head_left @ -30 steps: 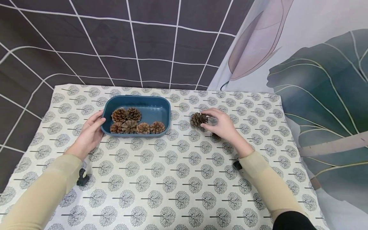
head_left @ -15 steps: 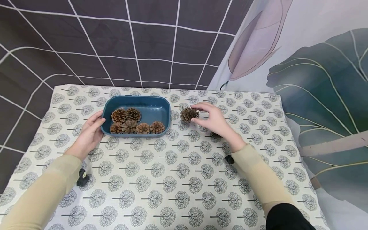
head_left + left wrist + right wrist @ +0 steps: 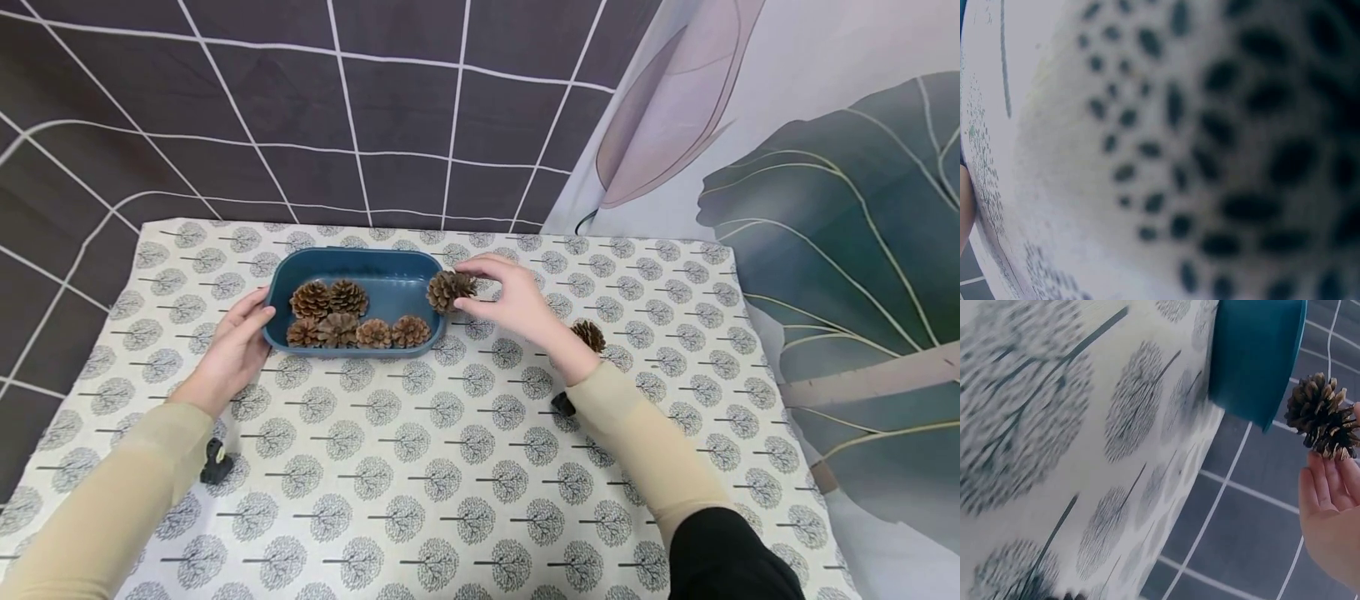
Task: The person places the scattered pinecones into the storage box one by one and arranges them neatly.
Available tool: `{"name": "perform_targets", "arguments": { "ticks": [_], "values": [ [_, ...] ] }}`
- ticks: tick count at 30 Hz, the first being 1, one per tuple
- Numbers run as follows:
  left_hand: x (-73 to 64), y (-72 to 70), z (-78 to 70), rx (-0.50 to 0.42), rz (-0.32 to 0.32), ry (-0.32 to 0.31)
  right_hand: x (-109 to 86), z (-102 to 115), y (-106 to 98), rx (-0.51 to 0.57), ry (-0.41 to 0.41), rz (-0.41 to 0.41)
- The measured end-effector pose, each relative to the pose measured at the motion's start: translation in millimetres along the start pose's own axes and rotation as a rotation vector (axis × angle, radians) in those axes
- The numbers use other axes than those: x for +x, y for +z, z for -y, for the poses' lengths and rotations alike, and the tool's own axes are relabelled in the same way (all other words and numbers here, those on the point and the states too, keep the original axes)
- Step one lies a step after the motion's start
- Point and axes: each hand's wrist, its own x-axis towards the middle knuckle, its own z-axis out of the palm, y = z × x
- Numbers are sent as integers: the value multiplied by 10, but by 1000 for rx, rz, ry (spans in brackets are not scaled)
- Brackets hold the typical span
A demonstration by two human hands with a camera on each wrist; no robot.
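Observation:
My right hand (image 3: 513, 300) pinches a brown pine cone (image 3: 444, 291) between thumb and fingers, at the right rim of a blue rectangular container (image 3: 401, 292). The right wrist view shows this pine cone (image 3: 1317, 406) raised higher than the container's rim (image 3: 1291, 375). At the container's left end, my left hand (image 3: 232, 346) rests its fairly straight fingers and thumb against the wall. Inside lie several pine cones (image 3: 337, 330), two behind on the left and a row along the front. Only a sliver of skin (image 3: 965, 203) shows in the left wrist view.
Another pine cone (image 3: 589, 335) lies on the tree-print tablecloth (image 3: 420, 500), just beyond my right forearm. A dark cloth with white grid lines (image 3: 300, 108) hangs behind the table. A leaf-print cloth (image 3: 847, 250) hangs at the right.
My right hand has carried its pine cone leftward, from over the tablecloth to the container's right rim. The loose pine cone has come into fuller view behind that arm. My left hand stays put.

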Motion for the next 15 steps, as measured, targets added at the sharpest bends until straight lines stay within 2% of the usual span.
{"name": "perform_targets", "arguments": {
  "ticks": [8, 15],
  "values": [
    [5, 4, -2, -2, 0, -8, 167, 72, 231, -33, -15, 46],
    [-1, -2, 2, 10, -2, 0, 290, 110, 356, -64, -12, 89]
  ]
}}
